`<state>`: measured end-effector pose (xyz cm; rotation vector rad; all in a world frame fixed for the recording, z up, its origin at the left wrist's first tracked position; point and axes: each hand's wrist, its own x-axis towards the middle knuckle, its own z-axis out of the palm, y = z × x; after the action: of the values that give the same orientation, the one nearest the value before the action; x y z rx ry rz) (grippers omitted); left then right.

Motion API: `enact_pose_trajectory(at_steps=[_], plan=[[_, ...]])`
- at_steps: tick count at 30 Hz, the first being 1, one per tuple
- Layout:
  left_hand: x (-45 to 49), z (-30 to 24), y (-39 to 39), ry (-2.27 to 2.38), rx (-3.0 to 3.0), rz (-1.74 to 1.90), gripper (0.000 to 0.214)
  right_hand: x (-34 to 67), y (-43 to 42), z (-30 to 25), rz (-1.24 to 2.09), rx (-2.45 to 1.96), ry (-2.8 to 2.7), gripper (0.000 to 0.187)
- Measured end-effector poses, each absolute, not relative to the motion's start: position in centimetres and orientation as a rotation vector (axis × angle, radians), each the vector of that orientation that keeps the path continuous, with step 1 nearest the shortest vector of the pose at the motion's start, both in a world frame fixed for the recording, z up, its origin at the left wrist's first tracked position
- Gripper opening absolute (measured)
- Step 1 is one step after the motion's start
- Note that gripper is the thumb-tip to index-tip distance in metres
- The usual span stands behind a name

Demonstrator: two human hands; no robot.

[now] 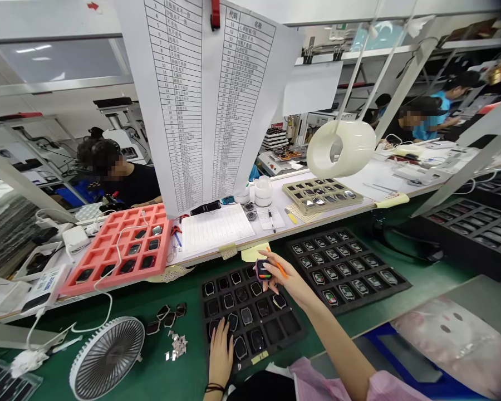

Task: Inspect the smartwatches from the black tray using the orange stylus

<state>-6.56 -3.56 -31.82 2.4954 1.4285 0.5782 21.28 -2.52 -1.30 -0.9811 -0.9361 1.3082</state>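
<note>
My right hand (284, 280) is raised over the black tray (292, 329) in front of me. Its fingers are closed on a small smartwatch body (263, 270) with a lit, colourful screen, and an orange pen-like stick juts out between the fingers. My left hand (220, 351) lies flat on the near left part of the same tray, fingers stretched out over the watch bodies (246, 315) that sit in its pockets. Several pockets on the tray's right side hold nothing.
A second black tray (392, 285) of lit watches lies to the right, a third (471, 236) at far right. A small white fan (107, 356) and loose watch parts (167, 320) sit left. The raised shelf holds a red tray (108, 253), papers and a beige tray (300, 203). Co-workers sit behind.
</note>
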Motion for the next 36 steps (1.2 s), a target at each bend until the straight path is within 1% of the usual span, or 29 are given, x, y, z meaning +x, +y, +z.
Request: enact_pose_trajectory(at_steps=[4, 10, 15, 18, 23, 31, 33, 36], plan=[[-6.6, -31.8, -3.6, 1.43, 2.49, 0.586, 0.043, 21.3, -2.6, -1.3, 1.346, -0.949, -0.888, 0.048], [-6.5, -31.9, -3.6, 1.428, 2.491, 0.594, 0.044, 21.5, -2.7, -1.5, 1.302, -0.972, -0.925, 0.047], [-6.5, -31.7, -3.6, 1.431, 2.49, 0.602, 0.044, 21.4, -2.8, -1.2, 1.304, -0.965, -0.966, 0.056], [-6.5, -31.6, -3.6, 1.434, 2.481, 0.593, 0.043, 21.4, -2.9, -0.7, 1.313, -0.951, -0.946, 0.053], [-6.5, -31.5, -3.6, 1.441, 2.461, 0.584, 0.043, 21.5, -2.8, -0.4, 1.217, -1.006, -0.889, 0.054], [-6.4, -31.5, -3.6, 1.44, 2.434, 0.585, 0.043, 21.7, -2.5, -1.8, 1.121, -1.025, -0.916, 0.056], [-6.5, -31.6, -3.6, 1.437, 2.43, 0.587, 0.044, 21.7, -2.4, -1.9, 1.151, -1.02, -0.93, 0.055], [-6.5, -31.7, -3.6, 1.435, 2.425, 0.591, 0.044, 21.8, -2.4, -2.1, 1.19, -1.001, -0.947, 0.046]])
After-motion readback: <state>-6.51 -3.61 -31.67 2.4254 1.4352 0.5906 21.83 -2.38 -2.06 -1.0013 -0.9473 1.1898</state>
